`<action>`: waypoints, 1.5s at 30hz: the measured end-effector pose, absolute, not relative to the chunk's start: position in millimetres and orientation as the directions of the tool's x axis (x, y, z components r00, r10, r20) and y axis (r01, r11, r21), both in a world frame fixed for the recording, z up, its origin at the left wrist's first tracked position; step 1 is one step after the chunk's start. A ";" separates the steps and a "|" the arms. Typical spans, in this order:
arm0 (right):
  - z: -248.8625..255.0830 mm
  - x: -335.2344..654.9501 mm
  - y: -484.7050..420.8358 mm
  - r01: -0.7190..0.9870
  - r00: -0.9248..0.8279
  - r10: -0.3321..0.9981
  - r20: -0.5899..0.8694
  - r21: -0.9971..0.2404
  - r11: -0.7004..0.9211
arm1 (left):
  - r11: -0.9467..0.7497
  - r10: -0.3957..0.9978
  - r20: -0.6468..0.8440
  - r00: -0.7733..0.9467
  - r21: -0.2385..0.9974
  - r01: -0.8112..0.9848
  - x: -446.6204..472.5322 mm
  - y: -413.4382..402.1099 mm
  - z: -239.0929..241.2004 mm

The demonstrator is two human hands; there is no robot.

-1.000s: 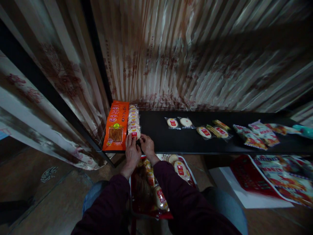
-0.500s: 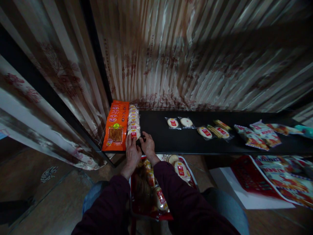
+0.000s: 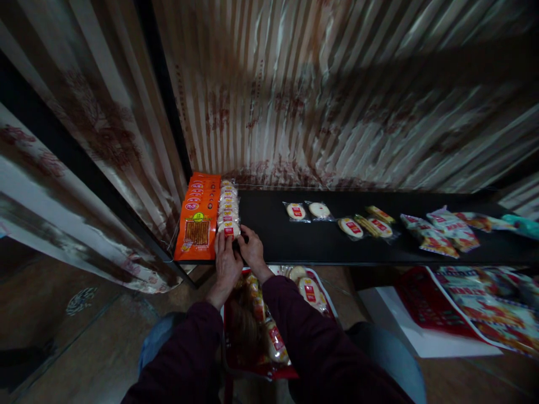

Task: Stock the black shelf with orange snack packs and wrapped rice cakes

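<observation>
My left hand and my right hand rest together at the front left of a black shelf. Both hands have their fingers closed on the front packet of a row of round rice cracker packets. The row runs from the shelf's front edge back to the wall. A stack of orange snack packets lies directly left of that row. Below my arms an open red bag holds more cracker packets.
Loose cracker packets and colourful snack bags lie scattered along the shelf to the right. Striped curtains hang behind and to the left. A white board with red packaging lies on the floor at the right.
Both hands stay on the front cracker packet; the right hand's fingers have shifted slightly. The view has drifted a little.
</observation>
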State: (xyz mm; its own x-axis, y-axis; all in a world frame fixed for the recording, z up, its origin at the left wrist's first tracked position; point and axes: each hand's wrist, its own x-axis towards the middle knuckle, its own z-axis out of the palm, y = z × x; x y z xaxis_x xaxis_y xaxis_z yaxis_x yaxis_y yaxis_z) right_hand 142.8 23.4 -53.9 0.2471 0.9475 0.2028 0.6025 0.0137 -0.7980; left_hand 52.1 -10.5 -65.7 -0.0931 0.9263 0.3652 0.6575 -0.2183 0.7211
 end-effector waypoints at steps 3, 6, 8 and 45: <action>-53.9 142.4 22.1 0.607 0.244 0.949 0.200 -0.794 0.011 | -0.223 0.925 0.371 -0.084 0.707 0.671 52.4 -10.6 -65.6; -54.1 142.1 21.1 0.611 0.228 0.951 0.208 -0.791 0.027 | -0.228 0.924 0.376 -0.075 0.696 0.680 52.4 -10.9 -64.0; -54.9 142.7 20.3 0.594 0.241 0.947 0.212 -0.804 0.028 | -0.233 0.920 0.384 -0.074 0.691 0.684 52.1 -11.2 -62.8; -65.8 185.2 -64.1 0.494 0.306 0.921 0.242 -0.867 0.064 | -0.529 0.843 0.452 0.290 0.603 0.598 84.0 -65.8 -64.0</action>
State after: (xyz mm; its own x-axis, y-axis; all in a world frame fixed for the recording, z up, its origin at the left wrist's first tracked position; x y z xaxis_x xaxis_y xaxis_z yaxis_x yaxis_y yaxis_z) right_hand 185.2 -64.1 -65.8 0.3057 0.9209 0.2417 0.4936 0.0638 -0.8673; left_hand 84.0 -65.8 -64.0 0.2903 0.8435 0.4520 0.5979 -0.5287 0.6025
